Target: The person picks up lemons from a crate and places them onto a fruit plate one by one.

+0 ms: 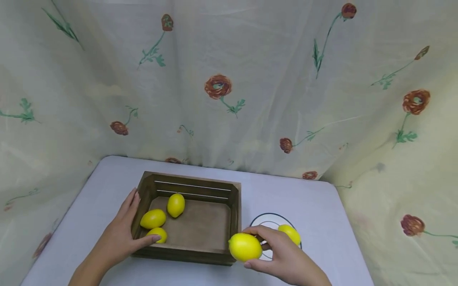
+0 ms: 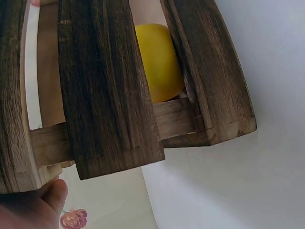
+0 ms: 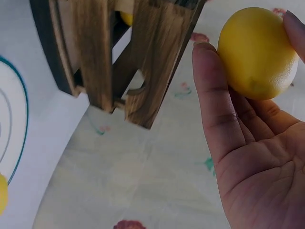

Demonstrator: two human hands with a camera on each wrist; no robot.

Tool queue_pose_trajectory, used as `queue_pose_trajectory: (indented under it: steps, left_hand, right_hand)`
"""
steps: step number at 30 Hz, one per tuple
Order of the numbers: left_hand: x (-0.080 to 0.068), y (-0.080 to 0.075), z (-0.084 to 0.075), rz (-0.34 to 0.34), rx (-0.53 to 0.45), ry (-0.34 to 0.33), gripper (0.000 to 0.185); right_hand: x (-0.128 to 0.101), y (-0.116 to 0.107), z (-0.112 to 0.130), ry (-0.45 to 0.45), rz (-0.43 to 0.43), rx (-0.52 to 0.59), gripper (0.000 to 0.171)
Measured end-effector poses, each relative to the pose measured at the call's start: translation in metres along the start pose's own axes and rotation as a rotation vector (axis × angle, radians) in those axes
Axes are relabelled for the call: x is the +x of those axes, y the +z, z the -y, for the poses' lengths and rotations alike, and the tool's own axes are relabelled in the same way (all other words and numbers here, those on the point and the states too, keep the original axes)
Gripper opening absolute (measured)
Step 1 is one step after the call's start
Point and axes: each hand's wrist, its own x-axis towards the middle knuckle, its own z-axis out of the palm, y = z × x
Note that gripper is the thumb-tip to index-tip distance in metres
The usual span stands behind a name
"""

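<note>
Lower left of head view: left hand (image 1: 119, 234), fingers straight, lies against the left wall of the wooden crate (image 1: 200, 254), thumb over its near rim. Three lemons (image 1: 153, 219) sit in the crate's left half. Lower centre: right hand (image 1: 282, 254) grips a lemon (image 1: 245, 246) above the crate's near right corner. Right of it, a plate (image 1: 266, 221) holds another lemon (image 1: 290, 233). Floral curtain (image 1: 229, 79) fills the upper frame.

Yellow lemon (image 1: 245, 246) in right hand (image 1: 286, 258). Three yellow lemons (image 1: 153, 218) in dark brown wooden crate (image 1: 214, 254). Another yellow lemon (image 1: 290, 233) on white plate (image 1: 262, 219) with dark teal rim. Table (image 1: 304, 198) pale lavender-white. Curtain (image 1: 250, 79) cream, rust-red flowers, green stems.
</note>
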Motion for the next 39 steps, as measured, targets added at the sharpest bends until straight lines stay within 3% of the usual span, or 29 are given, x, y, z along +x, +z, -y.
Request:
queue_pose_trajectory:
  steps: [12,19,27,39]
  left_hand:
    - [-0.001,0.002,0.001,-0.002,-0.019,-0.008,0.131]
    - [-0.002,0.003,0.002,0.001,-0.036,-0.009,0.130]
    - [0.003,0.007,-0.001,-0.002,-0.011,0.026,0.127]
    - [-0.001,0.002,0.001,-0.038,0.017,0.036,0.124]
  right_hand:
    - [-0.023,0.001,-0.029,0.084,-0.130,0.029,0.055]
    - [-0.032,0.008,-0.055,0.298,-0.162,0.058,0.064]
    - [-0.043,0.017,-0.077,0.478,-0.247,0.009,0.071]
    - [-0.038,0.034,-0.110,0.475,-0.309,-0.139,0.069]
